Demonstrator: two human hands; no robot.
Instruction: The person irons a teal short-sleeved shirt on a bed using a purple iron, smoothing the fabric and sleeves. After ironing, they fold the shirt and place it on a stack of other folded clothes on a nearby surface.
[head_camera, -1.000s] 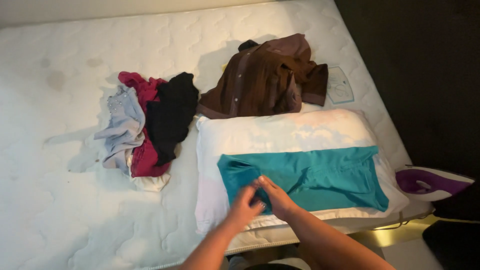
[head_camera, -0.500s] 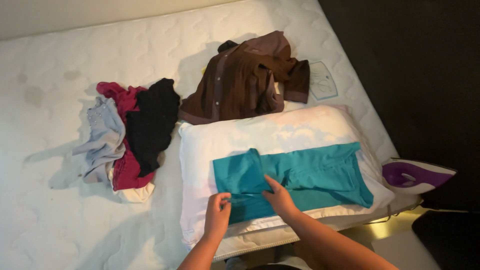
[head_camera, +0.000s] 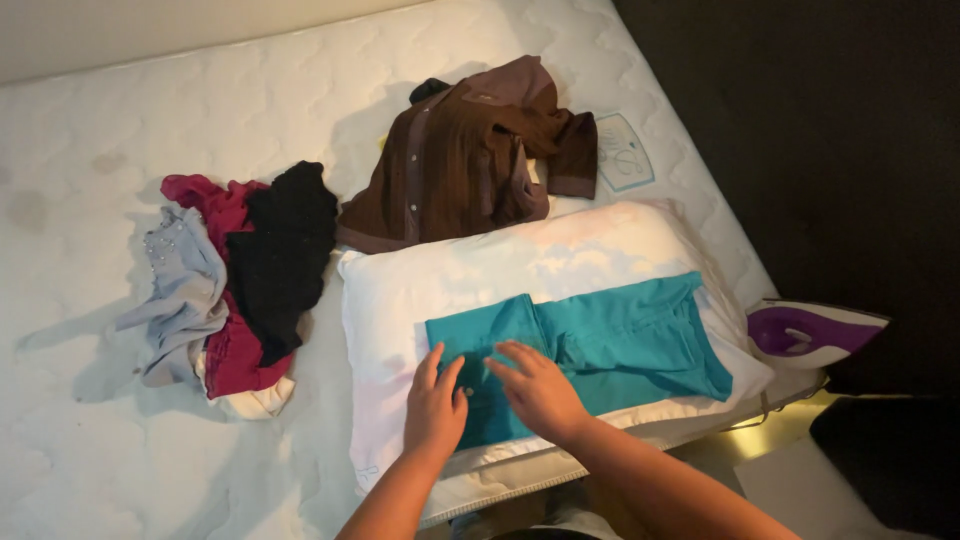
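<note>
Pressing flat, open and gripping nothing, the left hand (head_camera: 434, 402) and right hand (head_camera: 538, 388) rest on the teal garment (head_camera: 600, 345) atop the white pillow (head_camera: 400, 290); the soft pillow may let the fold slip or bunch

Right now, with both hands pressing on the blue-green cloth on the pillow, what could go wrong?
The teal garment lies on a soft white pillow, so pressing with the left hand and right hand might crease it instead of flattening it. The pillow sits at the mattress edge, so it could slip off. The purple and white iron rests right beside the edge; a nudge might knock it down.
</note>
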